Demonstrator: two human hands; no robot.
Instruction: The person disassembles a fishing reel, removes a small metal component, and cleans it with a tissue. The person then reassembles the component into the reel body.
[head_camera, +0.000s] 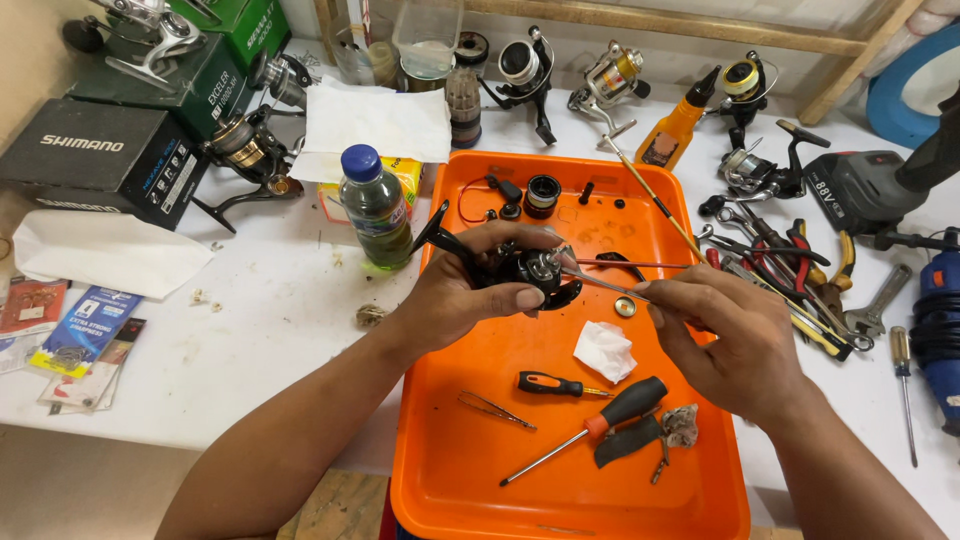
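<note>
My left hand (462, 290) grips a black fishing reel body (530, 270) above the orange tray (690, 480). My right hand (725, 335) pinches a thin metal tool (600, 282) whose tip touches the reel. On the tray lie a crumpled white tissue (604, 351), a small screwdriver with a black and orange handle (550, 385), a larger screwdriver (590, 428), metal tweezers (495, 410), a small round washer (625, 306) and a black spool part (541, 194) at the far end.
A green plastic bottle with a blue cap (376, 208) stands left of the tray. Pliers and wrenches (790, 270) lie to the right, beside a cordless drill (880, 185). Several spinning reels (610, 85), dark boxes (95, 160) and an orange oil bottle (675, 125) line the back.
</note>
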